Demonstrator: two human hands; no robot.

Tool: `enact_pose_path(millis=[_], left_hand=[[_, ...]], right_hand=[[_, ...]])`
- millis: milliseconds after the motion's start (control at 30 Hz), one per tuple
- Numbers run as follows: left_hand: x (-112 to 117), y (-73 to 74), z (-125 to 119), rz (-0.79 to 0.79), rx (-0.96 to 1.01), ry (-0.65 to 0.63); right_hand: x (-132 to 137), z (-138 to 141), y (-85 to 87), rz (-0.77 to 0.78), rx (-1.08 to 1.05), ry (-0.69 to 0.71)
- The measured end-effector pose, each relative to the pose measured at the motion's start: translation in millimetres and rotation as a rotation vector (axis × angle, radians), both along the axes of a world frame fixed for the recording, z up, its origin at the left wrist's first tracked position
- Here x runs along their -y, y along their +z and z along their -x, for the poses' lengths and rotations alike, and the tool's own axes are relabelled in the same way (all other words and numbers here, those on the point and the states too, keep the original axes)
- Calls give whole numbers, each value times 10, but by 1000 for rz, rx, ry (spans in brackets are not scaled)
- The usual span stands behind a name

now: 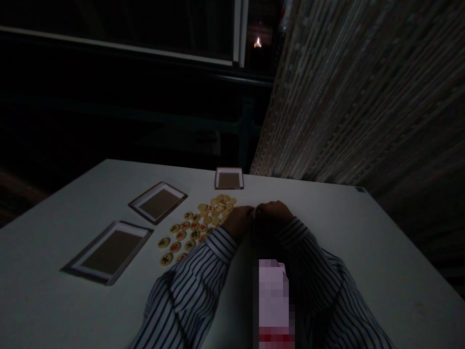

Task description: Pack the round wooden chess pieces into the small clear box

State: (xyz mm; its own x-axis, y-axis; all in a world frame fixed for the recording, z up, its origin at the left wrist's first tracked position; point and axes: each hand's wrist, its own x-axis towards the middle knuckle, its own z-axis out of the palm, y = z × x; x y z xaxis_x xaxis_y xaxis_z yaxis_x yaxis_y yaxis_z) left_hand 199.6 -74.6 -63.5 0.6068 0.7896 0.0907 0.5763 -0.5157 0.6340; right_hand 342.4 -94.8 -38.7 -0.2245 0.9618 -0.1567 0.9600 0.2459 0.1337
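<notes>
My left hand (238,220) and my right hand (275,214) meet over the white table, fingers curled closed and thumbs close together. A small pale bit shows between the fingertips; what they hold is too dark and hidden to name. Just left of my left hand lies a spread of round wooden Chinese chess pieces (194,234), some with red characters and some with black. Farther back the pieces bunch and overlap, and several show plain faces. My left hand and sleeve cover part of the spread.
Three shallow rectangular trays (229,167) (158,183) (116,223) with brown inner panels lie behind and left of the pieces. The white table (363,252) ends at a dark far edge. A string curtain (319,87) hangs at the right. A blurred pink patch (274,295) lies between my forearms.
</notes>
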Motion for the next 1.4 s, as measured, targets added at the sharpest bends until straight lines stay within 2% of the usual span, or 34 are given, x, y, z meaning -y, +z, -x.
enact_pose_path(millis=[433,867,1167,1400], left_hand=[[35,24,-8,22,4,-36],[36,3,-13,39,46,-19],[58,55,-3,36,40,-30],[32,8,1,20,42,-57]], right_hand=[[31,29,33,2,-9,-4],[38,13,34,0,-21,-5],[41,10,58,19,-12,-9],[53,30,74,34,7,-20]])
